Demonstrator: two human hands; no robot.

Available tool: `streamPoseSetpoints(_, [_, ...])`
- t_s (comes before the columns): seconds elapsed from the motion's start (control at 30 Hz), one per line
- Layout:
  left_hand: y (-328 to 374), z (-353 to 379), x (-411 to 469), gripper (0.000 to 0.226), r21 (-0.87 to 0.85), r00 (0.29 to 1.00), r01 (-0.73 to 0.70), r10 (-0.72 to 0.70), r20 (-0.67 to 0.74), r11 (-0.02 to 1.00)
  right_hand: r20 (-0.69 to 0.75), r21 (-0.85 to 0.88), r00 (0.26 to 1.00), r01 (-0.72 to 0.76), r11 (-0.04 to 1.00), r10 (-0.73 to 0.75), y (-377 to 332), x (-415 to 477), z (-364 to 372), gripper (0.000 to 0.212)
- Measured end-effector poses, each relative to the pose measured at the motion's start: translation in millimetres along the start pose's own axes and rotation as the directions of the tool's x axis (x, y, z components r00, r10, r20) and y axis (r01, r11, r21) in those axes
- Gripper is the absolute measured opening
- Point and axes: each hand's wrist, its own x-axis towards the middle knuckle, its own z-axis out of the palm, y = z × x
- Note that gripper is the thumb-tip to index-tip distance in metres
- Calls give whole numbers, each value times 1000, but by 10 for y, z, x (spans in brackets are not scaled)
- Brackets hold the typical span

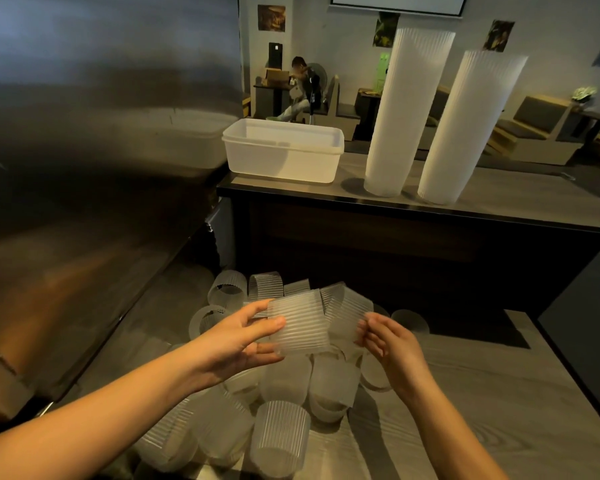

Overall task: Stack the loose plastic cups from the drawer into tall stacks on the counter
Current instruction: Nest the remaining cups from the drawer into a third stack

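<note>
1. Left hand, centre-left of the frame, grips a ribbed cup lying on its side. The thumb is across the near wall and the fingers are curled under and behind it.
2. Right hand, centre-right, pinches the edge of a second cup with its fingertips. That cup is tilted.
3. The two held cups overlap at frame centre, the second behind the first. Cannot tell whether they are nested or just touching.
4. Both held cups are in the air above the pile, not resting on it.
5. Loose cups lie heaped in the drawer in the lower centre. Most are on their sides, and a few more sit behind the hands near the upper edge of the pile.
6. Left stack and right stack stand on the bench in the upper right. Both are tall and widen upward, and they stand just beside each other but apart. The right one leans right.
7. White plastic tub sits on the bench at upper centre, left of the stacks and apart from them.
8. Steel surface fills the left side of the frame, blurred.
9. A seated person is in the background at top centre, beyond the bench.
</note>
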Motion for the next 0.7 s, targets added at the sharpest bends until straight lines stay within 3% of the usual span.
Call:
streamPoseSetpoints(0.2, [-25, 2, 1, 61, -4, 1000, -2, 2, 3, 1000, -3, -37, 997, 82, 996, -82, -54, -100, -12, 17])
streamPoseSetpoints(0.5, [-36, -18, 10, 66, -27, 1000, -6, 6, -1, 1000, 101, -164, 995, 22, 986, -5, 18, -175, -45, 20])
streamPoseSetpoints(0.7, [-25, -24, 12, 70, -24, 1000, -8, 8, -4, 1000, 109, -133, 994, 38, 990, -24, 13, -152, -4, 20])
